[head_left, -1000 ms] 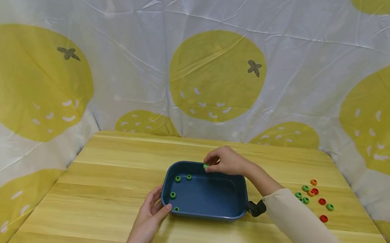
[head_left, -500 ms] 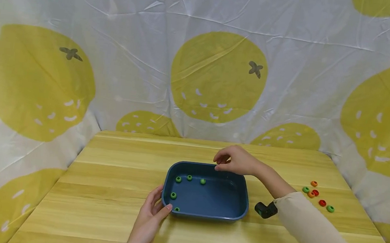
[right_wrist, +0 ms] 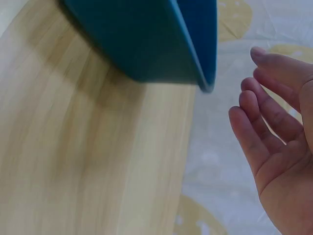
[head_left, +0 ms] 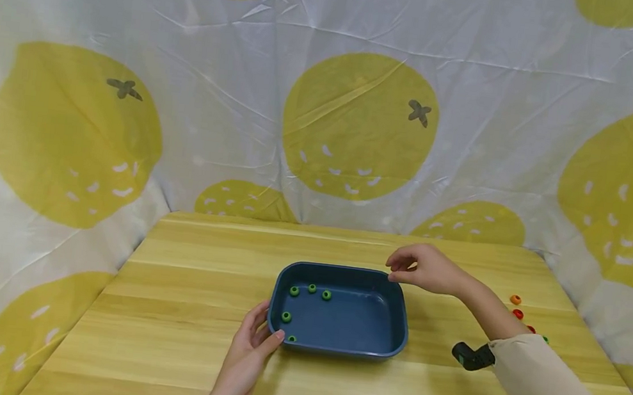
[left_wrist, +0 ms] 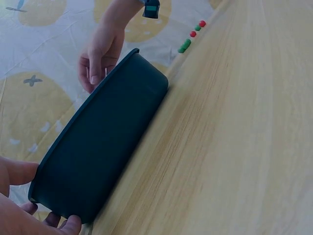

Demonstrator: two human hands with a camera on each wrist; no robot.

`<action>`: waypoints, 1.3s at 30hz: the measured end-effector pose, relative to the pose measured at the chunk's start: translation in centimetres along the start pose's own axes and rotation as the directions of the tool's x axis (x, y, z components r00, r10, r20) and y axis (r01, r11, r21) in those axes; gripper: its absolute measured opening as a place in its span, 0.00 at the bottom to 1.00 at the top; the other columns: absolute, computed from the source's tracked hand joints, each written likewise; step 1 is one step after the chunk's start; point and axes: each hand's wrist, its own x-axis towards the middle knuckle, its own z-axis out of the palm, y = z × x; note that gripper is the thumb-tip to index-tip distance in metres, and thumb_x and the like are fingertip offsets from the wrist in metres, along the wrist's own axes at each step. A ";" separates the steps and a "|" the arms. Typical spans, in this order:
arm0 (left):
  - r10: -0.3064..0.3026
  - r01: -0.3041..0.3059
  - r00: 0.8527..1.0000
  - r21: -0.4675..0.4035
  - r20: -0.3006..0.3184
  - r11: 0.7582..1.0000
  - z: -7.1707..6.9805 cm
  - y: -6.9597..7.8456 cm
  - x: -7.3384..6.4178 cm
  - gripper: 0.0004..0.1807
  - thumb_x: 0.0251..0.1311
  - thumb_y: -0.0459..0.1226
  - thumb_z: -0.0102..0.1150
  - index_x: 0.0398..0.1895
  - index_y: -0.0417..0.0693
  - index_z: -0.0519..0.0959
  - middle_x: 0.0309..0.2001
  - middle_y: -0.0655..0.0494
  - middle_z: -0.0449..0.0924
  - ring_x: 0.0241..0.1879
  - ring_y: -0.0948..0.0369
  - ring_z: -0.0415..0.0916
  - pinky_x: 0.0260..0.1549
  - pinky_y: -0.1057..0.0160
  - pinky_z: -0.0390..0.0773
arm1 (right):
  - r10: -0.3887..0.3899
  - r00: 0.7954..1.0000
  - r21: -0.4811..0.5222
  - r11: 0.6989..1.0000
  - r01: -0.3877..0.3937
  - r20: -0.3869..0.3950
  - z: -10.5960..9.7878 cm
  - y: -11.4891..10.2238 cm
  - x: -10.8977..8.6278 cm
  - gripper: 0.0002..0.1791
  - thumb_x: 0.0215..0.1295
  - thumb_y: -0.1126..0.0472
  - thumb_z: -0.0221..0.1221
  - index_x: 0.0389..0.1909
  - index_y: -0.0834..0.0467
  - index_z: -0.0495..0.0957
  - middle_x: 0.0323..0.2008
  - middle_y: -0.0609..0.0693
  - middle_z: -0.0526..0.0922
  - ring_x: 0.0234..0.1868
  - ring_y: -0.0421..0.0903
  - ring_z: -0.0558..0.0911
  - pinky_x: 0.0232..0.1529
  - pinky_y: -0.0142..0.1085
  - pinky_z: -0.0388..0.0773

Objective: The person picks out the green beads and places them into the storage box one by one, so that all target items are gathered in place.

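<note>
A dark blue rectangular tray [head_left: 343, 353] stands on the wooden table. My left hand [head_left: 244, 357] grips its near left corner, thumb on the rim and fingers along the outer wall; the left wrist view shows the fingers [left_wrist: 73, 224] at the tray's end. Several green beads lie inside at the left, among them one bead [head_left: 327, 295] nearest the middle. My right hand [head_left: 427, 270] hovers by the far right corner, fingers loosely bent. In the right wrist view the right hand [right_wrist: 281, 132] holds nothing and is apart from the tray wall.
Loose beads lie on the table at the right: an orange bead [head_left: 515, 299], a red bead [head_left: 518, 314] and others partly hidden by the right sleeve [head_left: 557, 384]. A black camera [head_left: 472, 356] sticks out from the right wrist. A lemon-print cloth [head_left: 359, 125] hangs behind the table [head_left: 176, 318].
My right hand let go of a green bead, which dropped into the tray and lies beside the others. The hand then moved right, away from the tray's middle. My left hand kept its grip.
</note>
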 end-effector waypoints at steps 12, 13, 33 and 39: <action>-0.007 0.007 1.000 -0.003 -0.006 1.000 0.0 0.2 -0.1 0.37 0.72 0.28 0.59 0.80 0.43 0.55 0.76 0.38 0.57 0.75 0.40 0.57 0.66 0.50 0.70 | 0.064 0.997 0.003 0.998 -0.064 -0.038 -1.3 2.1 -3.8 0.14 0.69 0.58 0.69 0.49 0.62 0.85 0.40 0.46 0.85 0.40 0.44 0.84 0.44 0.37 0.84; -0.007 0.007 1.000 -0.003 -0.007 1.000 0.0 0.2 -0.1 0.37 0.72 0.28 0.59 0.80 0.43 0.55 0.76 0.38 0.57 0.75 0.40 0.57 0.66 0.50 0.70 | 0.069 0.997 0.002 0.998 -0.069 -0.043 -1.4 2.2 -4.1 0.14 0.69 0.58 0.69 0.49 0.62 0.85 0.39 0.46 0.85 0.40 0.44 0.84 0.44 0.36 0.84; -0.010 0.010 1.000 0.005 0.002 1.000 0.1 0.1 0.0 0.38 0.72 0.28 0.59 0.80 0.43 0.55 0.77 0.38 0.57 0.75 0.39 0.56 0.65 0.49 0.71 | 0.143 0.977 -0.059 0.986 -0.154 -0.157 -3.2 5.0 -10.7 0.13 0.70 0.60 0.67 0.50 0.64 0.84 0.38 0.42 0.84 0.38 0.39 0.82 0.37 0.35 0.82; -0.016 0.016 1.000 0.007 -0.003 1.000 0.1 0.1 0.0 0.38 0.72 0.28 0.59 0.80 0.43 0.55 0.77 0.38 0.57 0.75 0.40 0.56 0.66 0.49 0.71 | 0.178 0.965 -0.073 0.978 -0.195 -0.191 -3.6 5.9 -12.4 0.14 0.71 0.59 0.67 0.50 0.63 0.84 0.37 0.42 0.84 0.38 0.38 0.82 0.37 0.35 0.81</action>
